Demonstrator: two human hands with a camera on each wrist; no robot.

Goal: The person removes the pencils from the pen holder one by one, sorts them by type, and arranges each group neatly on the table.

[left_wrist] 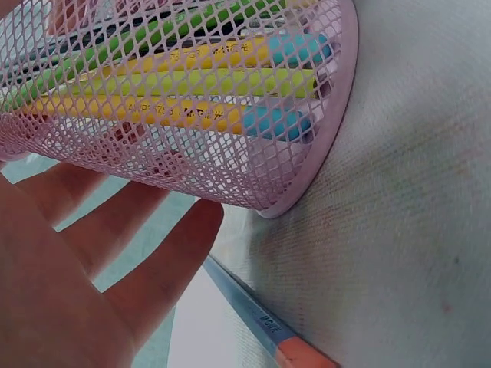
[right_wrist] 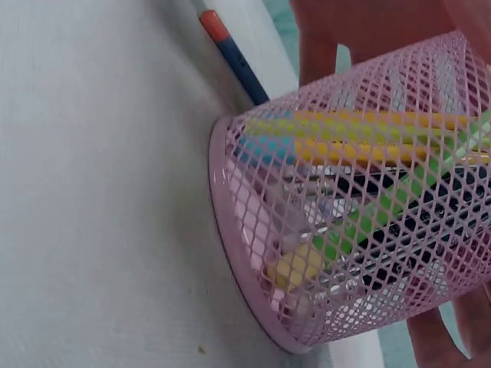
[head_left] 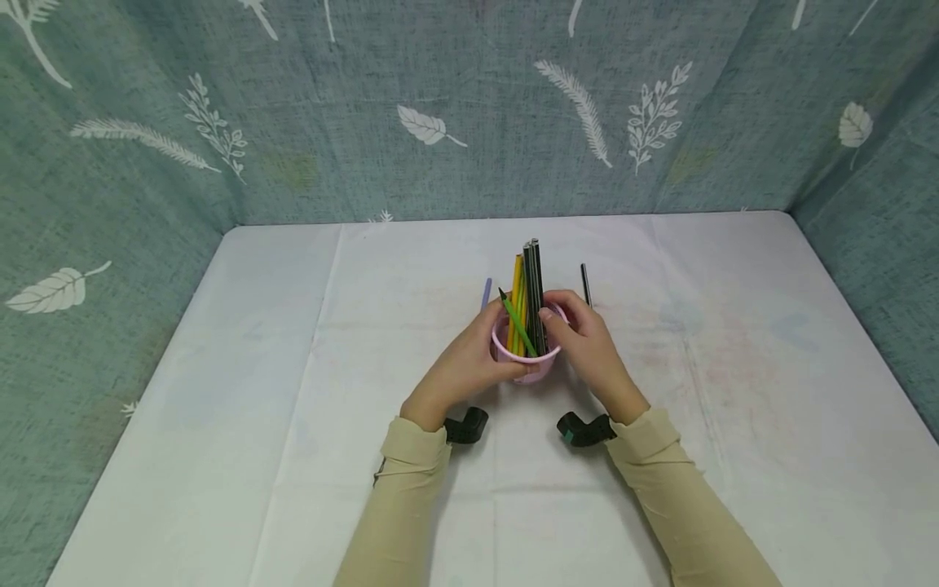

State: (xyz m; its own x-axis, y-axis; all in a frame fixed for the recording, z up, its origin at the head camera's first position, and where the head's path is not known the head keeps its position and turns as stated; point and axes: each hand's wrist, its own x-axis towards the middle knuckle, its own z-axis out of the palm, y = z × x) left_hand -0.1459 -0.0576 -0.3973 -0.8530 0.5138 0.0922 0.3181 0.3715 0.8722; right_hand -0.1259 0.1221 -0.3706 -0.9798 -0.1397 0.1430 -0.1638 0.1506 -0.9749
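Note:
A pink mesh pen holder (head_left: 539,375) stands at the middle of the white table, between both hands. My left hand (head_left: 473,359) holds its left side, thumb across the front and fingers behind. From the right, my right hand (head_left: 592,346) grips the holder, with its thumb over the rim against the black pencils (head_left: 534,285). Yellow pencils (head_left: 517,285) and a green pencil (head_left: 516,322), point up and leaning left, are also inside. Through the mesh in the right wrist view, the green pencil's pale yellow end (right_wrist: 295,267) shows near the base.
A blue pencil (left_wrist: 249,303) with an orange end lies on the table behind the holder, to its left. Another dark pencil (head_left: 585,284) lies behind my right hand. Green leaf-patterned cloth (head_left: 469,122) stands around the white table (head_left: 220,408).

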